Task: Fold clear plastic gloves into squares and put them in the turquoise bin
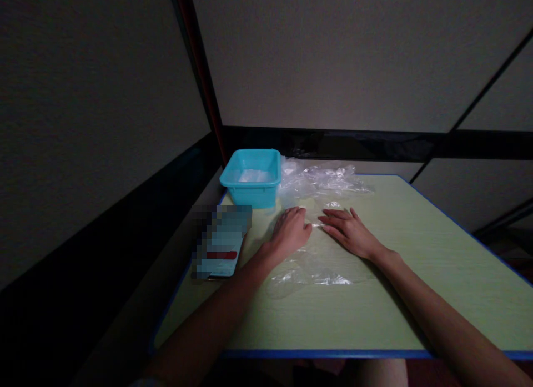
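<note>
A clear plastic bag (310, 273) lies spread on the table under both of my hands, its near edge wrinkled and shiny. My left hand (292, 230) rests at the bag's left part with fingers curled down onto the film and the thumb toward the right. The fingertips are partly hidden. To the right, my right hand (350, 231) lies flat on the film, its fingers stretched out toward the left hand. A small gap separates the two hands.
A turquoise plastic basket (254, 195) with whitish material inside stands at the back left. Beside it sits a crumpled heap of clear plastic (325, 179). A tablet-like device (220, 245), partly pixelated, lies left of my left hand. The pale table (433, 298) has a blue edge; walls rise behind and left.
</note>
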The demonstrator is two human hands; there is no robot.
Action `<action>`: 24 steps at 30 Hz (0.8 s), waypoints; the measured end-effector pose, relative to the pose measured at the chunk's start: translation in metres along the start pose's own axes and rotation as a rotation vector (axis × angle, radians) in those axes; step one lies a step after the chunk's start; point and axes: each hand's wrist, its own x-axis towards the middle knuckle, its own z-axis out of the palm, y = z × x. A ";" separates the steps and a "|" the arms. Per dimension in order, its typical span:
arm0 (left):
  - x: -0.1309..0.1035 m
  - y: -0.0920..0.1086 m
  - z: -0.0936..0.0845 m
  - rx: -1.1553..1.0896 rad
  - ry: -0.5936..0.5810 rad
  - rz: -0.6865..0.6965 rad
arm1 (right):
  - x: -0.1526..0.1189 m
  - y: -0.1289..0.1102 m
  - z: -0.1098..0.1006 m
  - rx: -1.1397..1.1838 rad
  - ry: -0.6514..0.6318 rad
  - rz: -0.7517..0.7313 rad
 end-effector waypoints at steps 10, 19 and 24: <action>-0.005 0.006 0.002 0.054 -0.003 0.045 | -0.001 0.002 0.004 -0.034 0.001 -0.013; -0.006 0.011 0.005 0.001 0.029 0.077 | -0.001 -0.001 0.006 -0.056 0.018 -0.040; -0.006 0.012 0.004 -0.033 0.065 0.059 | -0.002 0.001 0.007 -0.050 0.055 -0.055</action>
